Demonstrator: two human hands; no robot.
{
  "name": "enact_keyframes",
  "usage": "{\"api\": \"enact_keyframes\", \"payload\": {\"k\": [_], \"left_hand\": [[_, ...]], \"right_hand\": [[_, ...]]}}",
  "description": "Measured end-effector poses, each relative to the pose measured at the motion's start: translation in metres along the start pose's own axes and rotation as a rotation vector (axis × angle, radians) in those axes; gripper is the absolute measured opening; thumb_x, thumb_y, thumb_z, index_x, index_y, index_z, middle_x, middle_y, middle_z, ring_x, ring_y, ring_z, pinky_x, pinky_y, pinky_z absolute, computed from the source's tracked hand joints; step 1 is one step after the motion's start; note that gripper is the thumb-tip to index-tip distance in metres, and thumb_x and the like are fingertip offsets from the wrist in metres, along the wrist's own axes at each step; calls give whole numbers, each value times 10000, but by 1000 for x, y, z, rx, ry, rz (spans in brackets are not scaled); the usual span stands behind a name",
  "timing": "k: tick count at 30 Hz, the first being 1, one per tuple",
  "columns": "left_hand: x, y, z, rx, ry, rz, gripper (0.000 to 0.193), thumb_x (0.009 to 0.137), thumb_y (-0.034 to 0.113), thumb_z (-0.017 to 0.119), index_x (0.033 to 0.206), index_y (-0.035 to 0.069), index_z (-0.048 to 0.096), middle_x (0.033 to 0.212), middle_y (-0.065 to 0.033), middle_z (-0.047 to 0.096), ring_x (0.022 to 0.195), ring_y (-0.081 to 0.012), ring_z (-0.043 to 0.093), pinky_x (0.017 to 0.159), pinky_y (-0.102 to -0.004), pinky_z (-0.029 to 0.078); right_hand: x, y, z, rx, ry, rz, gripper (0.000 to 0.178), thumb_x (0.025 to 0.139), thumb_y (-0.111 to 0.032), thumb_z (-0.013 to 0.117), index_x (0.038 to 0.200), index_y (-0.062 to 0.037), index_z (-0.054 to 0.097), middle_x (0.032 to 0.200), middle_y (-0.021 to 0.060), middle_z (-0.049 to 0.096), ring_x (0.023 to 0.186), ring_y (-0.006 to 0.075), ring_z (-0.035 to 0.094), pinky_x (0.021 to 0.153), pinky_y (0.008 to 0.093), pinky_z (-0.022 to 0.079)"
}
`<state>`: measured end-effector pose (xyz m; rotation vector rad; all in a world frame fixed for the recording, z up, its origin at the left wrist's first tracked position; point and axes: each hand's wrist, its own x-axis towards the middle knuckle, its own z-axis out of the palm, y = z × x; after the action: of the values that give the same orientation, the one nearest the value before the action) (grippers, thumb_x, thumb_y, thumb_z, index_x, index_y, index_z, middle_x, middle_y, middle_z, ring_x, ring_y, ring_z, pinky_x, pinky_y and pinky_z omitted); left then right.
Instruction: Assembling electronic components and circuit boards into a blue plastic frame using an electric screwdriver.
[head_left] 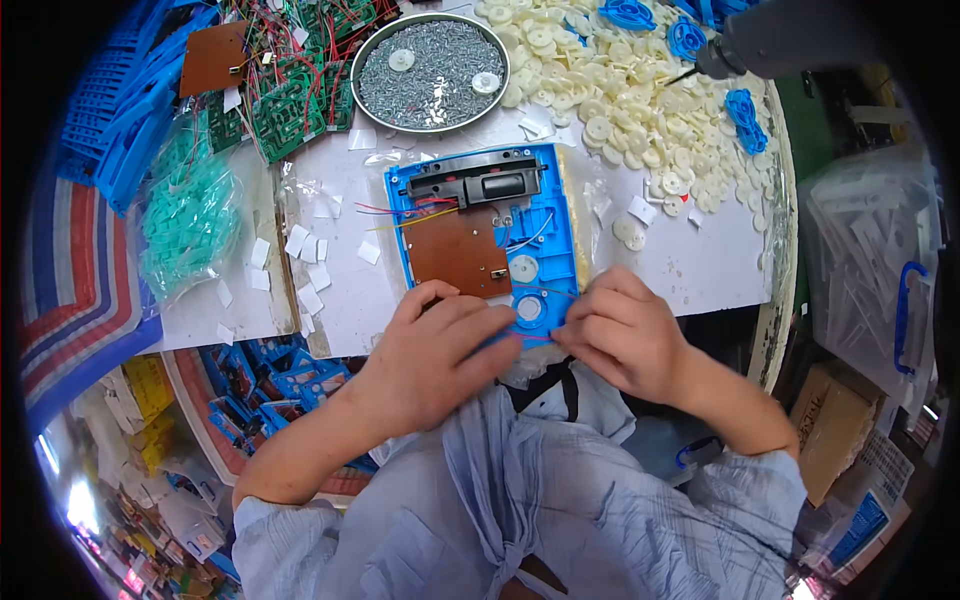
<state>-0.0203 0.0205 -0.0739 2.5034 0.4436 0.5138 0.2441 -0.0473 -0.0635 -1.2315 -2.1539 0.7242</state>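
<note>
Both hands meet at the near end of the blue plastic housing (480, 235), whose long axis runs near to far on the white table (700, 265). The left hand (440, 350) lies flat, fingers narrow, pinning it. The right hand (620, 335) pinches a thin wire (530, 337) running left, just beside the white gear (529, 308).

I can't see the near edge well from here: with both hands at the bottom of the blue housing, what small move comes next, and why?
Probably ease the thin red wire down beside the white gear. Both the left hand and the right hand pinch at the near edge of the blue housing, and the wire lies loose across it between them. Whether a channel waits there is hidden by the fingers.
</note>
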Motion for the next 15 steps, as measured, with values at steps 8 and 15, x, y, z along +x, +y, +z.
{"api": "enact_keyframes", "payload": {"k": [8,15], "left_hand": [[12,13,14,201,-65,95,439,822,175,660,1260,173,699,1193,30,631,1084,-173,589,1058,-519,329],[17,14,13,234,-106,107,482,804,168,660,1285,170,687,1183,27,623,1077,-174,583,1063,-523,334]], "right_hand": [[-22,0,8,200,201,263,286,723,-37,832,993,-100,759,1084,44,611,932,246,557,765,340,472],[-21,0,-1,490,135,524,262,792,6,800,1041,-67,761,955,37,607,799,122,563,697,257,455]]}}
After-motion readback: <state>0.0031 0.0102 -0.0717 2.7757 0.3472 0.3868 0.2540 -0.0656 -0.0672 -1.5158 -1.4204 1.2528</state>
